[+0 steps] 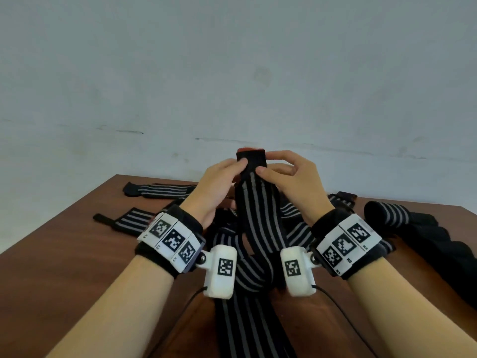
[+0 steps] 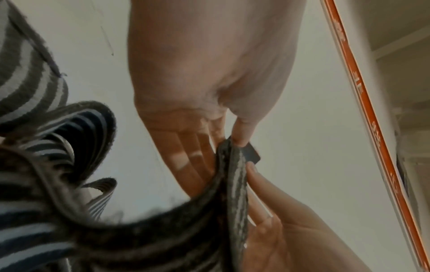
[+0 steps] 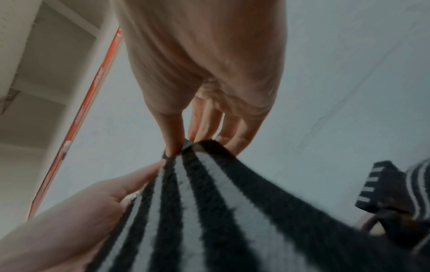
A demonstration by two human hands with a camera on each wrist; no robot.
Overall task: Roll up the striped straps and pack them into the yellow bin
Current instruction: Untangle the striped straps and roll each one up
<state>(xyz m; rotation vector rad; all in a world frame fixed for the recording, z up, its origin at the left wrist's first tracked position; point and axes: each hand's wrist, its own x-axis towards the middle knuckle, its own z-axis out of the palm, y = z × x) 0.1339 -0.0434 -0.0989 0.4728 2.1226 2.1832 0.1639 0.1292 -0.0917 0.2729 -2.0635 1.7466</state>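
Both hands hold up one black strap with grey stripes (image 1: 254, 208) above the brown table (image 1: 64, 254). My left hand (image 1: 222, 182) pinches its plain black top end from the left; my right hand (image 1: 291, 177) pinches it from the right. The strap hangs down between my wrists and trails off the near edge. In the left wrist view the left hand (image 2: 209, 110) pinches the strap's edge (image 2: 232, 184), thumb on top. In the right wrist view the right hand (image 3: 204, 92) pinches the striped strap (image 3: 197, 202). The yellow bin is not in view.
More striped straps lie on the table: one at the far left (image 1: 157, 191), one flat nearer left (image 1: 124, 219), others tangled under my hands. A rolled strap (image 1: 389, 215) rests on dark cloth (image 1: 444, 254) at the right. A pale wall rises behind.
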